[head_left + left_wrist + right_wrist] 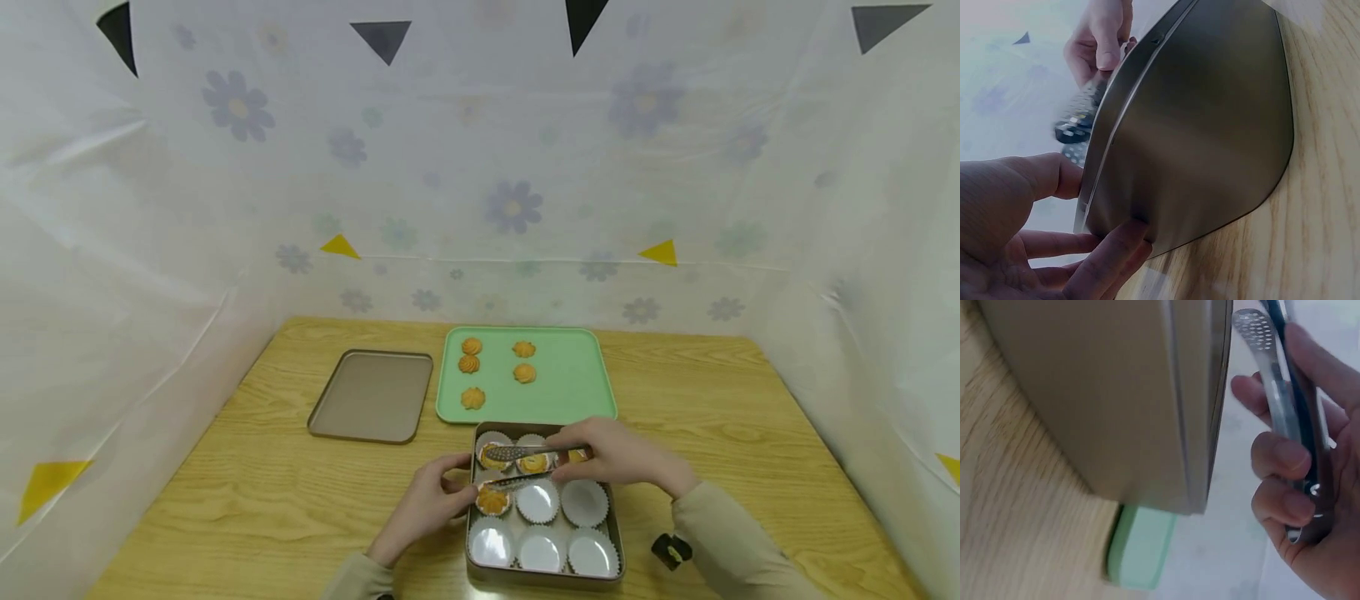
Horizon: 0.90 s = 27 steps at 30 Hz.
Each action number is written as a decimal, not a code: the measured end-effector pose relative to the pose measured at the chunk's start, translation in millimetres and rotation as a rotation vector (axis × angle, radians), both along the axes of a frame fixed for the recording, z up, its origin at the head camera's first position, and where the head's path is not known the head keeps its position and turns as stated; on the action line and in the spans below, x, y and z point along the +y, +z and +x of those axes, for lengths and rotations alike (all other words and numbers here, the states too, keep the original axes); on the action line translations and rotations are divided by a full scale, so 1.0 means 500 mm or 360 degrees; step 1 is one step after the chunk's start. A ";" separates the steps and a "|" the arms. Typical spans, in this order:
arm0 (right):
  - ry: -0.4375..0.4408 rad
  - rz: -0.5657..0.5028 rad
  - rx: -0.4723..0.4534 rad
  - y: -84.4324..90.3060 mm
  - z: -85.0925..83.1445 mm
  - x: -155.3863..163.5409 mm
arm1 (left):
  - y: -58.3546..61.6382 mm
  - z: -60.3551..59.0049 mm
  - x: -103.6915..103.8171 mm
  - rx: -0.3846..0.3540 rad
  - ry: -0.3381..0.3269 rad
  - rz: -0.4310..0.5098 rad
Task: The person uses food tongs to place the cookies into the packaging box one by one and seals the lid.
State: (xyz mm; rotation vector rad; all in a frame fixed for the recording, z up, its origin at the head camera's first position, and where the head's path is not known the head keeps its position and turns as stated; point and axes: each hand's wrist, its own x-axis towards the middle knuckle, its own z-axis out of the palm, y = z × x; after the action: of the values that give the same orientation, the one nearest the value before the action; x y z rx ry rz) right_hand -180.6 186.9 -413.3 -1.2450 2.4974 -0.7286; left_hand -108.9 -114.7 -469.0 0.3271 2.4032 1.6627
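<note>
A deep square metal tin (546, 580) stands near the front of the table, lined with white paper cups (542, 550). My left hand (427, 508) grips the tin's left wall, with fingers against the outer side (1110, 256) and others at the rim. My right hand (618, 454) holds metal tongs (513, 453) over the tin's far half; in the right wrist view, fingers wrap round their handles (1310, 487). The tongs' perforated ends stand apart. Below them, a piped cookie (492, 500) sits in the middle-left cup. Other cookies (533, 463) fill cups in the far row, partly hidden by tongs and hand.
Behind the tin lies a green tray (570, 375) with several piped cookies (524, 373) on its left and middle. A shallow brown tray (371, 396) lies to its left. White patterned sheets (480, 167) enclose the wooden table (712, 417) at the back and sides.
</note>
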 end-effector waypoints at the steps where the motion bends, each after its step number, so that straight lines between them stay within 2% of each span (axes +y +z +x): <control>1: -0.0023 -0.0064 -0.0090 -0.003 -0.005 0.008 | -0.001 0.000 0.000 -0.0002 0.0003 0.0002; 4: -0.0142 -0.0257 -0.0325 -0.009 -0.020 0.028 | -0.002 0.000 0.000 -0.0006 0.0008 0.0005; 6: -0.0268 -0.0332 -0.0369 -0.011 -0.032 0.036 | -0.002 0.000 0.000 -0.0003 0.0015 -0.0002; 9: -0.0506 -0.0322 -0.0272 -0.011 -0.051 0.040 | -0.001 0.001 0.001 0.0000 0.0024 -0.0016; 13: -0.0755 -0.0138 -0.0075 -0.012 -0.080 0.035 | 0.002 0.001 0.001 -0.0002 0.0028 -0.0026; 16: -0.0838 0.0013 -0.0007 -0.013 -0.105 0.027 | 0.003 0.001 0.001 -0.0003 0.0027 -0.0028; 23: -0.0912 0.0201 -0.0140 -0.017 -0.158 0.007 | 0.006 0.002 0.000 -0.0011 0.0010 -0.0025; 27: -0.0921 0.0286 -0.0158 -0.016 -0.179 -0.006 | 0.008 0.002 0.001 -0.0014 0.0006 -0.0020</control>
State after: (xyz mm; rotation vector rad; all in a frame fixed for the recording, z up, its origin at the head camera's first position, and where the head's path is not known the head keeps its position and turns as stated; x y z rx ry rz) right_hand -270.3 184.1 -421.2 -0.4062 2.7774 -0.6399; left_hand -107.8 -114.2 -465.0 0.3128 2.4081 1.6465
